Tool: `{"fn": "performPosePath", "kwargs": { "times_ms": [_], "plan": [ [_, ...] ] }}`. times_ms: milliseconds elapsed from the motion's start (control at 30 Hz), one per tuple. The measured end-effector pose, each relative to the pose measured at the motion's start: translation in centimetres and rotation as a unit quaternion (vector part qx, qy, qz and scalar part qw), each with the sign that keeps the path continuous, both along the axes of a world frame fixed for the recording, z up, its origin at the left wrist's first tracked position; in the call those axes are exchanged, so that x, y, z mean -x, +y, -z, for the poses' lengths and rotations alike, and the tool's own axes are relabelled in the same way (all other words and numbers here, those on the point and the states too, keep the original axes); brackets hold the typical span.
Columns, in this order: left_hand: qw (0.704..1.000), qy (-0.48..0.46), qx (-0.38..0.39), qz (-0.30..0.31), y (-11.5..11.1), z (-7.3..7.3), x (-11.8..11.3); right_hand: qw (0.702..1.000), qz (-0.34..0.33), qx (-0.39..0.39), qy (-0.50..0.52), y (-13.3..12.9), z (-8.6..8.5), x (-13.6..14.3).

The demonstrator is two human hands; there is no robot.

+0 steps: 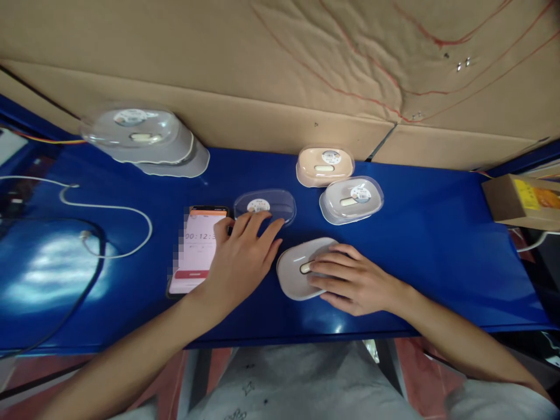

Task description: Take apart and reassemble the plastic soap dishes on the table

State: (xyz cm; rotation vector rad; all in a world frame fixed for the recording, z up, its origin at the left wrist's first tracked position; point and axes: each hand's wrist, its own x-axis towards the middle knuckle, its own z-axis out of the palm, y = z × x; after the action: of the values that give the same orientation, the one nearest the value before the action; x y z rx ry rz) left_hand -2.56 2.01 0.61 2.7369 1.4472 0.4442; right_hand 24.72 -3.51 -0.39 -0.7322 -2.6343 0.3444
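My left hand (pixel 242 251) is palm down with its fingers spread, their tips over the near edge of a clear plastic lid (pixel 280 201). The lid has a round label and lies on the blue table. My right hand (pixel 354 277) is around the right end of a pale grey oval box (pixel 293 271) with a cream oval piece in its top. The thumb is at the near rim and the other fingers lie across the top, covering its right part. A phone (pixel 199 251) showing a timer lies beside my left hand, partly behind it.
A peach oval box (pixel 306 166) and a grey one with a clear lid (pixel 335 213) sit behind my right hand. Stacked grey boxes (pixel 184 151) stand at back left. Cables (pixel 114 207) cross the blue table (pixel 420 233); a cardboard box (pixel 503 201) is at right.
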Motion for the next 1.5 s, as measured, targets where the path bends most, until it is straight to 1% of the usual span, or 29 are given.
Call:
{"fn": "performPosePath", "kwargs": {
  "times_ms": [133, 267, 367, 433, 500, 567, 633, 700, 767, 867, 933, 1100, 1200, 1333, 1500],
  "plan": [
    [1.000, -0.004, 0.002, -0.017, 0.0, 0.2, -0.2, 1.000, -0.021, 0.008, 0.009, -0.5, -0.2, 0.4],
    [1.000, -0.006, 0.020, -0.010, 0.5, 0.6, -0.3, 1.000, -0.022, 0.002, 0.010, -0.7, -0.3, 0.4],
    [0.998, -0.061, 0.030, 0.007, 0.7, 0.4, -0.2, 1.000, -0.011, -0.019, 0.003, -0.7, -0.2, 0.4],
    [0.993, -0.107, 0.045, 0.032, 0.5, 0.2, -0.2, 0.998, 0.026, -0.052, 0.023, -0.8, 0.2, 0.4],
    [0.988, -0.127, 0.059, 0.064, -0.1, -0.1, -0.3, 0.989, 0.093, -0.096, 0.064, -1.0, 0.6, 0.4],
    [0.986, -0.121, 0.057, 0.097, -0.9, -0.2, -0.5, 0.976, 0.155, -0.125, 0.085, -1.1, 1.0, 0.4],
    [0.984, -0.104, 0.048, 0.136, -1.7, -0.2, -0.8, 0.974, 0.179, -0.123, 0.065, -1.0, 1.3, 0.2],
    [0.980, -0.087, 0.039, 0.173, -2.3, -0.1, -1.0, 0.981, 0.168, -0.094, 0.030, -0.7, 1.2, 0.1],
    [0.978, -0.073, 0.034, 0.194, -2.5, 0.1, -1.1, 0.988, 0.147, -0.054, 0.013, -0.3, 1.1, 0.0],
    [0.978, -0.057, 0.029, 0.197, -2.6, 0.4, -1.1, 0.991, 0.134, -0.007, 0.024, 0.2, 0.9, -0.1],
    [0.979, -0.049, 0.031, 0.194, -2.6, 0.5, -1.1, 0.990, 0.134, 0.009, 0.035, 0.3, 0.9, -0.2],
    [0.982, -0.064, 0.042, 0.171, -2.6, 0.9, -1.3, 0.990, 0.127, 0.012, 0.055, 0.5, 0.8, -0.3],
    [0.978, -0.068, 0.055, 0.187, -2.5, 1.0, -1.3, 0.990, 0.128, 0.014, 0.054, 0.6, 0.6, -0.6],
    [0.977, -0.054, 0.030, 0.203, -2.4, 1.0, -1.3, 0.992, 0.122, 0.027, 0.021, 0.8, 0.3, -1.1],
    [0.977, -0.048, 0.015, 0.206, -2.4, 0.9, -1.3, 0.993, 0.115, 0.008, 0.015, 1.0, 0.1, -1.5]
  ]
}}
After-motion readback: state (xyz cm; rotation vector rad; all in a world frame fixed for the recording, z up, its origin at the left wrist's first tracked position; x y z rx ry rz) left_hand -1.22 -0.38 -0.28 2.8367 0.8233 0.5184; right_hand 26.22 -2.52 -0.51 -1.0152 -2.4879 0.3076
